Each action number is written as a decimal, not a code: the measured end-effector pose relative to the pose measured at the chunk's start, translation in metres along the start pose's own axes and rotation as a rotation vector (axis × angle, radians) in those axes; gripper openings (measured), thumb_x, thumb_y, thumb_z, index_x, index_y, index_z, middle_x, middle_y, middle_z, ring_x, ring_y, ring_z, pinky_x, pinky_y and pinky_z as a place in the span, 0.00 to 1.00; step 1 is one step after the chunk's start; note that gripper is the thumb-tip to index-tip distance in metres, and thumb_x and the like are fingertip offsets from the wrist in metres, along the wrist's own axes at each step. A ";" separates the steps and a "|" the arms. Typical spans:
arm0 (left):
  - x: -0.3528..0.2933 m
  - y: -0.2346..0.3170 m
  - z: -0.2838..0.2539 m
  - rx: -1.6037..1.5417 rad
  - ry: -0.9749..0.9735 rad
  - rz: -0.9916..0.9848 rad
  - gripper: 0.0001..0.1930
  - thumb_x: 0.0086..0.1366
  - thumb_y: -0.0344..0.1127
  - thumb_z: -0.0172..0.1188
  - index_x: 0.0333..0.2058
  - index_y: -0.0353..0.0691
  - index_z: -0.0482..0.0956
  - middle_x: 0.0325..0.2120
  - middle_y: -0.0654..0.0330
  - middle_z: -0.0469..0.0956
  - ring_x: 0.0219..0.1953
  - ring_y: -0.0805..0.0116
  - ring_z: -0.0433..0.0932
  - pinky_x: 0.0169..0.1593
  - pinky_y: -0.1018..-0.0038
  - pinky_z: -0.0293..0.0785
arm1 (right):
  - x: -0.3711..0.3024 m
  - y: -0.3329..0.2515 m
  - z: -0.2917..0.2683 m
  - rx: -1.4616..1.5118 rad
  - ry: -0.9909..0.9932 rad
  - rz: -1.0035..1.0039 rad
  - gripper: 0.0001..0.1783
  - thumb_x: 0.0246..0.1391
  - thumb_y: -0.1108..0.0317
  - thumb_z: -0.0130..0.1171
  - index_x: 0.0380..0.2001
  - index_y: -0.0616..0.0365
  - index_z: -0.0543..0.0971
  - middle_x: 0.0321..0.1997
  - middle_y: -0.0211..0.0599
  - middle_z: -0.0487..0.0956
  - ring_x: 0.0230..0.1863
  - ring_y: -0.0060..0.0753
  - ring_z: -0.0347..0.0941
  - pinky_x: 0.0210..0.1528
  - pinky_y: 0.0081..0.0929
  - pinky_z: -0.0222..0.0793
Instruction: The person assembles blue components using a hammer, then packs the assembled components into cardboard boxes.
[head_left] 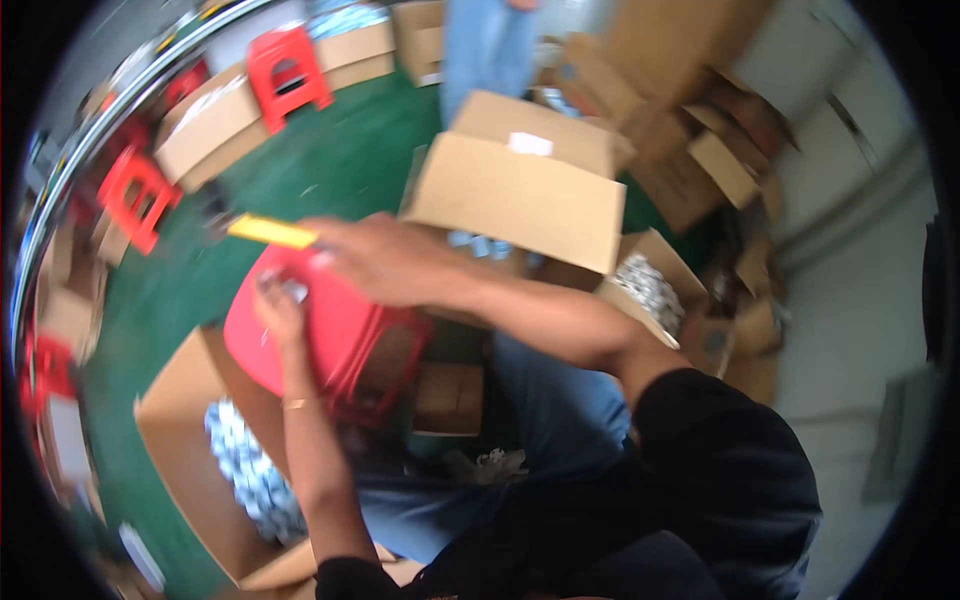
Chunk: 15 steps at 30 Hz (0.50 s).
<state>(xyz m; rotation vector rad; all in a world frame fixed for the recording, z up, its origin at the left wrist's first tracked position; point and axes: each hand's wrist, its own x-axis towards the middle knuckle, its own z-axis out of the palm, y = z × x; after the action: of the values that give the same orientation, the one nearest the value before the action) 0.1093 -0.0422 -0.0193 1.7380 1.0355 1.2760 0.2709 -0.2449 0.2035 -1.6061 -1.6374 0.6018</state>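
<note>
Right hand (375, 258) grips a hammer (268, 232) by its yellow handle, left of centre; dark head blurred, out past the upper-left edge of the red stool (345, 325). Left hand (283, 312) has a small pale piece (297, 291) at its fingertips, over the seat, just below the hammer in frame. Can't tell if the piece touches the seat. Box (175, 405) of blue parts (250, 480) crowds the lower-left rim; carton (520, 190) sits upper centre. Room: green floor (340, 160) toward upper left.
</note>
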 end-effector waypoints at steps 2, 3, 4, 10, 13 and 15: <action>0.001 0.049 0.012 0.054 0.016 0.181 0.13 0.71 0.37 0.44 0.37 0.35 0.74 0.26 0.54 0.76 0.28 0.64 0.73 0.34 0.71 0.72 | -0.003 -0.011 -0.013 -0.026 0.137 -0.229 0.20 0.59 0.68 0.50 0.55 0.58 0.72 0.28 0.49 0.81 0.23 0.49 0.75 0.24 0.39 0.66; 0.003 0.043 0.009 0.089 0.018 0.218 0.14 0.72 0.38 0.44 0.36 0.34 0.74 0.25 0.54 0.75 0.26 0.64 0.72 0.33 0.69 0.71 | -0.001 -0.013 -0.007 0.022 0.172 -0.298 0.21 0.58 0.68 0.51 0.55 0.59 0.72 0.28 0.50 0.81 0.23 0.51 0.75 0.24 0.39 0.67; 0.005 0.037 0.010 0.001 -0.025 0.214 0.14 0.72 0.38 0.43 0.35 0.33 0.73 0.25 0.53 0.75 0.26 0.63 0.72 0.33 0.69 0.71 | 0.001 -0.006 0.002 0.024 0.192 -0.346 0.21 0.58 0.68 0.51 0.55 0.60 0.72 0.29 0.50 0.81 0.23 0.51 0.75 0.24 0.40 0.67; 0.007 0.039 0.010 -0.054 -0.087 0.235 0.14 0.72 0.37 0.43 0.37 0.31 0.72 0.26 0.54 0.75 0.26 0.65 0.71 0.32 0.70 0.70 | -0.003 0.032 0.031 -0.303 -0.041 -0.020 0.21 0.58 0.70 0.51 0.55 0.61 0.71 0.32 0.49 0.81 0.22 0.52 0.74 0.25 0.42 0.67; 0.005 0.039 0.013 -0.012 -0.084 0.210 0.14 0.71 0.36 0.43 0.39 0.29 0.71 0.27 0.54 0.74 0.26 0.66 0.70 0.32 0.71 0.71 | -0.011 0.014 0.018 -0.150 0.030 -0.095 0.21 0.58 0.70 0.51 0.56 0.61 0.71 0.32 0.50 0.81 0.22 0.52 0.75 0.24 0.41 0.67; 0.001 0.036 0.014 0.016 -0.067 0.184 0.14 0.71 0.36 0.44 0.40 0.29 0.70 0.28 0.55 0.74 0.26 0.67 0.70 0.31 0.72 0.71 | -0.010 0.002 0.006 -0.002 0.084 -0.181 0.22 0.57 0.71 0.51 0.56 0.60 0.71 0.32 0.50 0.81 0.22 0.52 0.75 0.24 0.41 0.67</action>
<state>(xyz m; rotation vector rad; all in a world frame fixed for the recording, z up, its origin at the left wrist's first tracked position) 0.1298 -0.0571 0.0098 1.9105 0.8660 1.3144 0.2672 -0.2538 0.1963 -1.4454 -1.6973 0.4339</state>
